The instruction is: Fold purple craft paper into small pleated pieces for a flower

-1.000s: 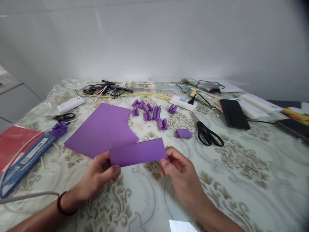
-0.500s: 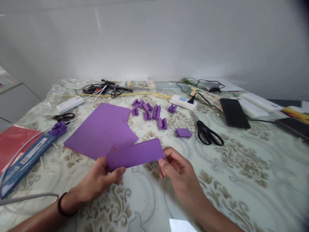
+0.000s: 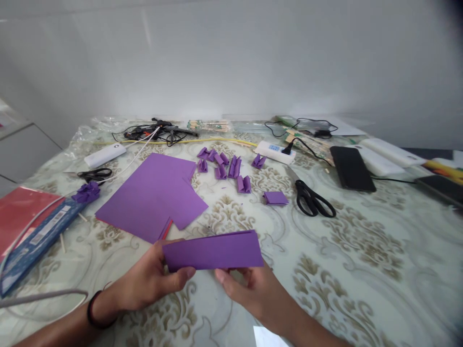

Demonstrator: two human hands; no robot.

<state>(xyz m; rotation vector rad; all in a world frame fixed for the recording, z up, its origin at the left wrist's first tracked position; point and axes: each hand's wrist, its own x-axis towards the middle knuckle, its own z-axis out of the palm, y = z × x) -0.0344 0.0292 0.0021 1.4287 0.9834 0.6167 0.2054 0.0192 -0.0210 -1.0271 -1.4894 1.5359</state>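
A folded strip of purple paper [image 3: 213, 251] is held level above the table in front of me. My left hand [image 3: 155, 279] pinches its left end, thumb on the near face and fingers behind. Under the strip's lower edge, right of its middle, my right hand [image 3: 249, 289] grips with the thumb in front; its other fingers are partly hidden behind the paper. Beyond the strip lie larger purple sheets [image 3: 144, 193], with a red edge showing beneath. Several small folded purple paper pieces [image 3: 234, 166] are grouped farther back, and one flatter folded piece [image 3: 275, 198] lies nearer.
Black-handled scissors [image 3: 313, 200] lie to the right, near a black phone [image 3: 352, 168] and a white power strip [image 3: 275, 152]. On the left are smaller scissors [image 3: 94, 174], a crumpled purple paper flower [image 3: 87, 192], a blue-and-red packet [image 3: 43, 236] and cables. A wall stands behind.
The purple strip has come lower and nearer, uncovering the front corner of the sheets. My right hand has shifted from the strip's right end to its lower edge.
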